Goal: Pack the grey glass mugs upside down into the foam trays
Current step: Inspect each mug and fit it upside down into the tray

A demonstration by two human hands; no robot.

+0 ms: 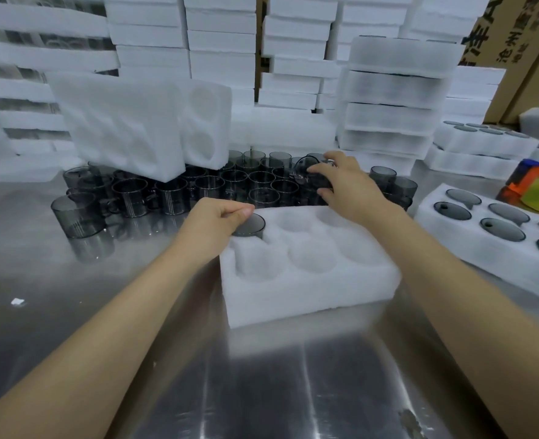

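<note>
Steel table (pixel 72 280), foam stacks (pixel 220 42) behind. My left hand (pixel 220 218) pinches the upturned base of a grey mug (pixel 250 226) seated in the far-left pocket of the foam tray (pixel 309 296). My right hand (pixel 345 182) grips a second mug (pixel 309 174), tilted, over the loose mugs (pixel 198 188) just beyond the tray; a filled tray (pixel 445 239) lies to the right.

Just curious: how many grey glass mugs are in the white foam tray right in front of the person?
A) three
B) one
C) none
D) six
B: one upside-down grey glass mug sits in the far-left pocket of the white foam tray, pinched by the left hand; five pockets are bare, and the right hand grips a second mug beyond it.
</note>
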